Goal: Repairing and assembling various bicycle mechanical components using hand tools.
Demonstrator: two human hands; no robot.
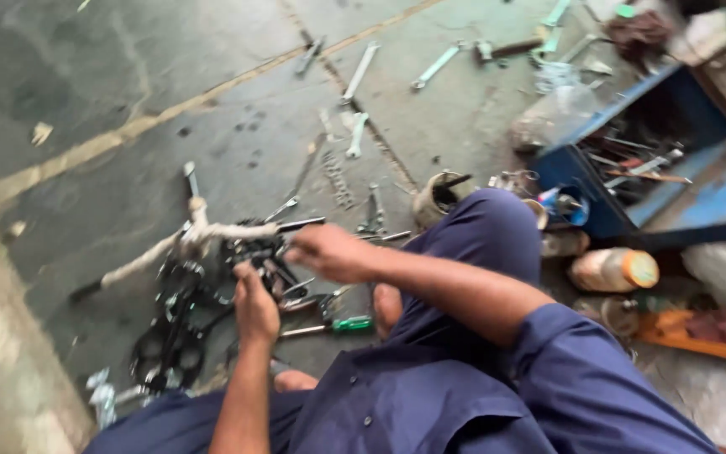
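Note:
A black metal assembly of rings and links (203, 290) lies on the concrete floor in front of me. A pale cloth-wrapped bar (182, 244) rests across it. My left hand (254, 309) is closed on the assembly's right side from below. My right hand (329, 250) hovers just to the right of it, fingers curled around what looks like a slim dark metal tool (300, 224). The view is blurred by motion, so the exact grip is hard to see. My blue-trousered knee (481, 231) is raised behind the right forearm.
Several wrenches (359, 71) lie scattered on the floor farther away. A green-handled screwdriver (348, 324) is near my foot. At the right are an open blue toolbox (632, 181), an orange-capped bottle (615, 269) and a small can (437, 197).

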